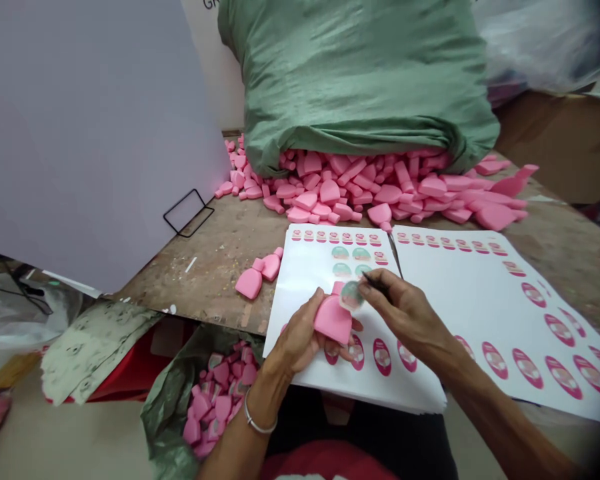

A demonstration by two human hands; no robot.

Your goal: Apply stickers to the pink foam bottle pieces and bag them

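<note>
Left hand (300, 337) cradles pink bottle-shaped piece (334, 321), likely light, stiff, best gripped by sides; right hand (411, 312) pinches green sticker (351, 295), seemingly flimsy, best held at rim

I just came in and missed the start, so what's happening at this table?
A person holds a pink piece in the left hand. The right hand pinches a sticker and a thin dark tool, with the sticker at the piece's upper end; whether it touches is unclear. Sticker sheets lie beneath the hands. Two loose pieces lie beside them, a pile sits at the green sack, and a bag below holds more.
</note>
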